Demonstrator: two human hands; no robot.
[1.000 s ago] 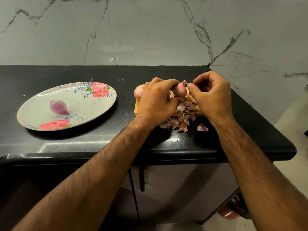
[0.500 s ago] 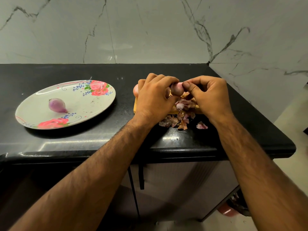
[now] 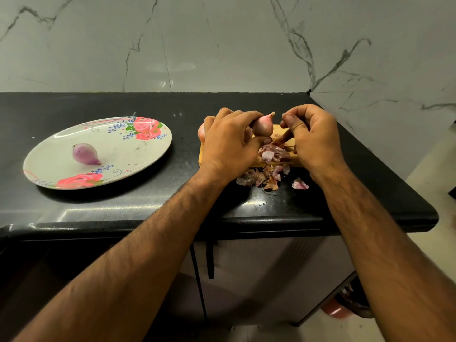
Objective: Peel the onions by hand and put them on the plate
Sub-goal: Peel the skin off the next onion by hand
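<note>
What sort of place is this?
Likely a home kitchen: glossy black stone countertop against a grey-veined white marble wall, an oval floral plate holding a peeled purple onion, and a small wooden chopping board with onion skins.

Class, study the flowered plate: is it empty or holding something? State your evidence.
Not empty. One purplish peeled onion lies on its side on the plate, left of its centre.

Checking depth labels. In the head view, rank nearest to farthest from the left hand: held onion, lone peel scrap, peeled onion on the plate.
1. held onion: gripped by the left hand itself.
2. lone peel scrap: on the counter, to that hand's right.
3. peeled onion: on the plate, far to the left.
</note>
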